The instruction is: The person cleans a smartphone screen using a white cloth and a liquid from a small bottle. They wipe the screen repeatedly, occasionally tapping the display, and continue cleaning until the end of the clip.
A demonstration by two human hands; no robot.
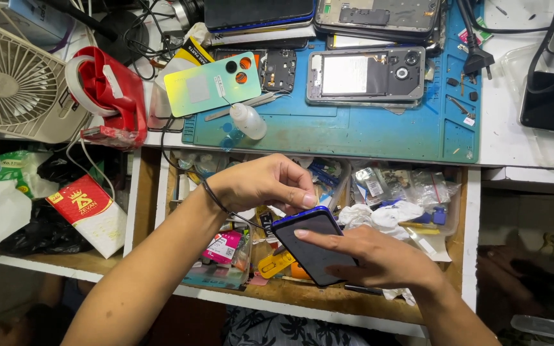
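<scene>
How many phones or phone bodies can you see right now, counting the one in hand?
5, maybe more hidden: phone in both hands; opened body on the blue mat; two stacked at top; dark one at right.

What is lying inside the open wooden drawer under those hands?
The wooden drawer holds small clear plastic bags, crumpled white tissue and a pink packet. The dark blue-edged phone and both hands cover its middle.
</scene>
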